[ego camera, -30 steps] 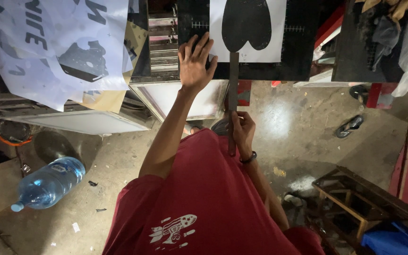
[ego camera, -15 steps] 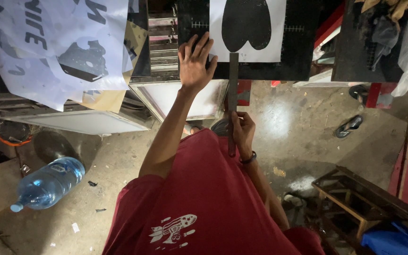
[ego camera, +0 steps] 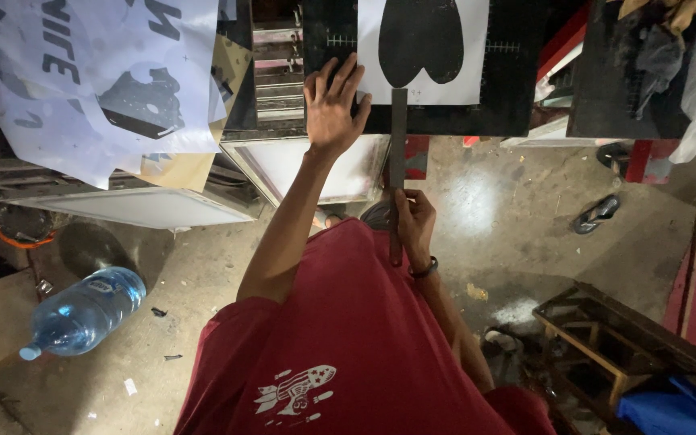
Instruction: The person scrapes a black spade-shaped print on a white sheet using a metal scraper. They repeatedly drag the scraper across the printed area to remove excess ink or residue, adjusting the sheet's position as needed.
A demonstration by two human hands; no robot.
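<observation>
Your left hand (ego camera: 333, 103) lies flat with fingers spread on the dark worktop (ego camera: 517, 97), its fingertips touching the left edge of the white sheet (ego camera: 461, 72) that bears a black heart-shaped print (ego camera: 420, 40). The top of that sheet and print is cut off by the picture's upper edge. Your right hand (ego camera: 412, 225) is closed around the lower part of a long dark flat bar (ego camera: 398, 153), maybe a ruler or scraper; you cannot tell which. The bar stands lengthwise, its upper end resting at the sheet's lower edge, just below the print, and its lower end is against your red T-shirt (ego camera: 364, 354). A dark band sits on the right wrist.

To the left, large white printed sheets (ego camera: 82, 80) hang over stacked framed screens (ego camera: 138, 205), hiding most of them. A blue-tinted plastic water bottle (ego camera: 82, 312) lies on the concrete floor (ego camera: 509, 209). A dark sandal (ego camera: 596, 214) lies on the floor at right, near a wooden frame (ego camera: 606, 346) whose lower part is hard to make out in shadow.
</observation>
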